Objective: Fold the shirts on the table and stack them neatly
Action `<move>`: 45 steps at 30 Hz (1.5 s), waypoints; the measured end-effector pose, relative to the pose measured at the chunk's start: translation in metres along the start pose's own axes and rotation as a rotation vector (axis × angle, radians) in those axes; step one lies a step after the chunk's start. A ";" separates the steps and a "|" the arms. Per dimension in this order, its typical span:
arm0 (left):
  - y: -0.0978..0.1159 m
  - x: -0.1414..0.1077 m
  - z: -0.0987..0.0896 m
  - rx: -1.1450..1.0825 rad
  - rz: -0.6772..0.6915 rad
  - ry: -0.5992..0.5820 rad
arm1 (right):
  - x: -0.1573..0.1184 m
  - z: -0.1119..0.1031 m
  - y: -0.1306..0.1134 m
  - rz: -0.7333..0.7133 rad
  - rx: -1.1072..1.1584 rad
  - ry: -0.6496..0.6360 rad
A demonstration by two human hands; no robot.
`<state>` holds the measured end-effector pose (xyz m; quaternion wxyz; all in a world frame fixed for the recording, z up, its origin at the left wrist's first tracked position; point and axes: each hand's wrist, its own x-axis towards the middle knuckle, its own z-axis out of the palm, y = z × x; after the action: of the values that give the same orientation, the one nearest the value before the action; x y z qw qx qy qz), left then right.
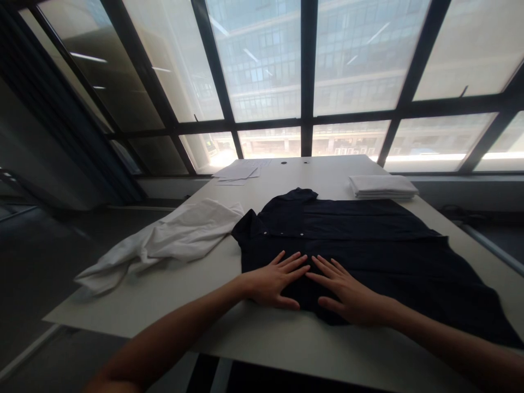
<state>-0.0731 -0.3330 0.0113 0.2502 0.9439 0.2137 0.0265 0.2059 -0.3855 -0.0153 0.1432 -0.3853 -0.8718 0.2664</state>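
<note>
Navy fabric lies under the left hand [272,284] and the right hand [352,295], both palms down, fingers spread, flat and grasping nothing. Their fingertips nearly meet on the near side of the collared shirt [360,224], just below its row of small white buttons [302,234]. The shirt is stretched across the counter [262,333], collar end to the left, body running off to the right. It is laid out broad and mostly flat, with some creases; no compact fold shows in it, and whether it is buttoned up I cannot tell.

Beside the collar, to the left, a white cloth [184,232] sits crumpled and unsorted. Beyond the shirt on the right, a folded white cloth [382,186] rests in neat, squared layers. Judging from that, the squared one looks finished, the shirt appears only spread out, and the crumpled one looks unarranged.

Farther off, papers [237,172] lie near the windows [262,65].
</note>
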 end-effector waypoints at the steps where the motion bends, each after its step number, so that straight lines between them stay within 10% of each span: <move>1: -0.001 0.000 -0.003 -0.023 0.000 0.003 | 0.001 -0.002 0.001 0.025 0.024 0.029; 9: -0.025 0.007 -0.038 -0.045 -0.172 0.392 | 0.022 -0.042 0.030 0.115 0.009 0.423; 17: -0.087 0.064 -0.114 0.098 -0.407 0.723 | 0.098 -0.097 0.082 0.265 -0.143 0.486; 30: -0.208 0.142 -0.160 0.065 -0.935 0.515 | 0.223 -0.135 0.171 0.560 -0.032 0.515; 45: -0.239 0.145 -0.163 -0.322 -0.848 0.505 | 0.297 -0.138 0.217 0.556 0.259 0.541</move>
<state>-0.0607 -0.0106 0.0302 0.3216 0.6882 0.6243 0.1823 0.2013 0.0071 -0.0143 0.3374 -0.6411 -0.6247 0.2914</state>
